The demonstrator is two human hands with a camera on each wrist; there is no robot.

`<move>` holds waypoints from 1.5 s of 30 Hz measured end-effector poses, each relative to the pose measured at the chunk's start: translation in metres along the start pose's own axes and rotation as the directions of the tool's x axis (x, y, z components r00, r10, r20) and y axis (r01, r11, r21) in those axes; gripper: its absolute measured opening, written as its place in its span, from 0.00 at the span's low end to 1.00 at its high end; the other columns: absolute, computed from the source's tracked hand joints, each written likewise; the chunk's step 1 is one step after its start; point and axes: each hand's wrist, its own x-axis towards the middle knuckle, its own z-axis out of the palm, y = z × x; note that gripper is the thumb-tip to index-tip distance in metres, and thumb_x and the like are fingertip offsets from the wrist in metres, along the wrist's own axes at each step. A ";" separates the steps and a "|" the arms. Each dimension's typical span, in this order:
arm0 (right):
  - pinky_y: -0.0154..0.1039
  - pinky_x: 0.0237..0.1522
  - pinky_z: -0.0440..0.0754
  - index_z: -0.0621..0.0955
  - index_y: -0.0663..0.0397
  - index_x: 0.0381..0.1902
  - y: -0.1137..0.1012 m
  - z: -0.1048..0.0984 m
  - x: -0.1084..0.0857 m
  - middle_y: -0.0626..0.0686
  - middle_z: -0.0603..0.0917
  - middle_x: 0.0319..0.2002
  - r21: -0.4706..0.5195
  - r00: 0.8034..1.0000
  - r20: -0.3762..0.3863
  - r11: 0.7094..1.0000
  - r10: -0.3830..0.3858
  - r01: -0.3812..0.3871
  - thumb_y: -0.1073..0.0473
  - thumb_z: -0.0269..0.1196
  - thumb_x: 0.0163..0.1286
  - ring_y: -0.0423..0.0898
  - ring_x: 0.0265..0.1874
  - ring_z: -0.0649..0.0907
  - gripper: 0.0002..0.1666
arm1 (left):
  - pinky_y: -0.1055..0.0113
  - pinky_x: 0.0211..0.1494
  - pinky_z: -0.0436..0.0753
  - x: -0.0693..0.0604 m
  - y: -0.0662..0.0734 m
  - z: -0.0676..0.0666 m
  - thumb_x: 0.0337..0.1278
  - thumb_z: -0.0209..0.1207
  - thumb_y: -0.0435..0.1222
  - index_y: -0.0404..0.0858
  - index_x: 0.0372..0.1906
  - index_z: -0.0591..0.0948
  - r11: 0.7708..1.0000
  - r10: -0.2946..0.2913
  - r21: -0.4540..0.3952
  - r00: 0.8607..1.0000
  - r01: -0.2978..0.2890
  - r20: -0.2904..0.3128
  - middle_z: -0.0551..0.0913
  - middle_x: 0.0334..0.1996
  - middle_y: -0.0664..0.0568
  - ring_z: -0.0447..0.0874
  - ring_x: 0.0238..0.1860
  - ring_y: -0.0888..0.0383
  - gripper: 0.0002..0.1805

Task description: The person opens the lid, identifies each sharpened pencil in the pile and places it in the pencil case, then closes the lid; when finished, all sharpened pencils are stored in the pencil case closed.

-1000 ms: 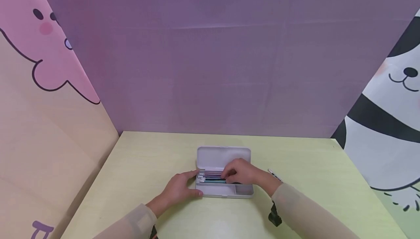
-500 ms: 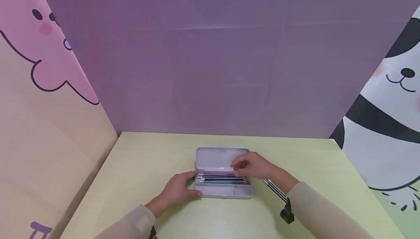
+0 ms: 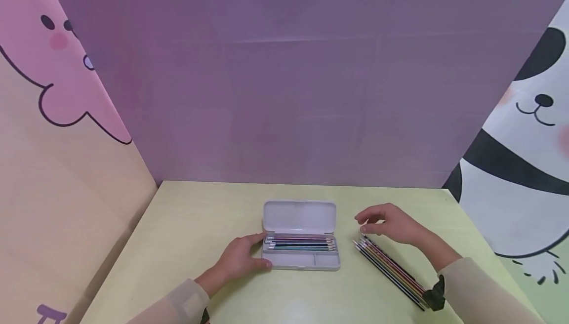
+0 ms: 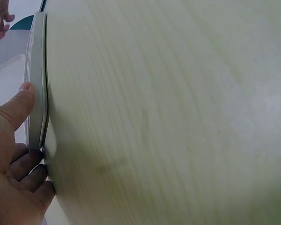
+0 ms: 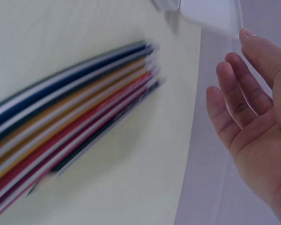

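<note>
A white pencil case (image 3: 300, 260) lies with its lid raised on the table, and several pencils (image 3: 302, 243) lie side by side in its rear compartment. My left hand (image 3: 237, 260) holds the case at its left end, thumb at the front corner and fingers around the side. In the left wrist view that thumb (image 4: 19, 105) presses the case's edge (image 4: 37, 79). Over the far end of a bundle of loose coloured pencils (image 3: 391, 269) hovers my right hand (image 3: 393, 222), holding nothing. Its fingers are loosely bent and apart in the right wrist view, beside the blurred pencils (image 5: 75, 103).
The pale wooden table (image 3: 213, 210) meets a purple wall (image 3: 284, 92) at the back. Printed panels with cartoon figures stand at the left and right. Two smaller front compartments of the case show bare floors.
My right hand has left the case and moved right, over the loose pencils, which its arm uncovers. The pencils inside the case now show fully. My left hand stays on the case.
</note>
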 end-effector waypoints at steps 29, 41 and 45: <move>0.35 0.37 0.86 0.83 0.64 0.55 0.081 0.012 -0.044 0.62 0.87 0.48 0.125 0.991 0.053 0.983 0.126 -0.131 0.66 0.69 0.67 0.49 0.43 0.86 0.19 | 0.42 0.72 0.74 0.003 -0.003 0.000 0.47 0.77 0.52 0.41 0.73 0.74 1.000 -0.004 0.002 1.000 0.004 0.002 0.78 0.68 0.43 0.74 0.70 0.40 0.47; 0.36 0.27 0.81 0.84 0.65 0.54 0.087 0.011 -0.045 0.62 0.87 0.48 0.146 0.993 0.061 0.984 0.097 -0.105 0.67 0.66 0.69 0.42 0.35 0.85 0.16 | 0.42 0.72 0.74 0.002 -0.001 -0.002 0.46 0.78 0.52 0.39 0.73 0.74 1.000 0.007 -0.001 1.000 -0.007 0.002 0.78 0.68 0.42 0.75 0.70 0.40 0.48; 0.37 0.27 0.83 0.84 0.65 0.54 0.086 0.011 -0.046 0.62 0.87 0.47 0.121 0.994 0.055 0.987 0.099 -0.105 0.67 0.66 0.69 0.40 0.34 0.83 0.16 | 0.42 0.72 0.74 0.000 0.000 -0.002 0.46 0.78 0.52 0.39 0.73 0.74 1.000 0.002 -0.008 1.000 -0.001 0.006 0.78 0.68 0.42 0.75 0.70 0.40 0.48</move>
